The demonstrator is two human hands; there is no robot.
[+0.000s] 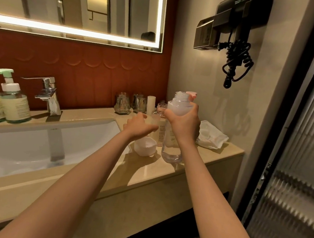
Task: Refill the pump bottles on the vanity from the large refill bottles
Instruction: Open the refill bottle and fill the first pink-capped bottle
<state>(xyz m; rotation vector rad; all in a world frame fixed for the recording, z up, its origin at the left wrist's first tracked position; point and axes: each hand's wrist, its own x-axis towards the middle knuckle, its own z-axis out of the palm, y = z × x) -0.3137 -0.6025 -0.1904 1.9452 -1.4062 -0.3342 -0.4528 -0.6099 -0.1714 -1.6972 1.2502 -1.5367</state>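
Note:
My right hand (184,121) grips a tall clear bottle (171,149) by its shoulder. The bottle stands upright at the counter with its neck uncapped and pale liquid inside. A pink pump head (191,95) shows just behind that neck, above my fingers; I cannot tell what holds it. My left hand (138,126) reaches with loosely straight fingers to a smaller cream bottle (160,133), touching its side. That bottle's pinkish neck (161,108) has no cap. A white cap (144,145) lies on the counter under my left wrist.
The sink basin (40,145) and chrome faucet (50,95) are on the left, with green pump bottles (15,103) behind. Two glasses (123,103), a white cylinder (150,104) and a crumpled white packet (211,136) sit by the wall. A hair dryer (231,31) hangs above.

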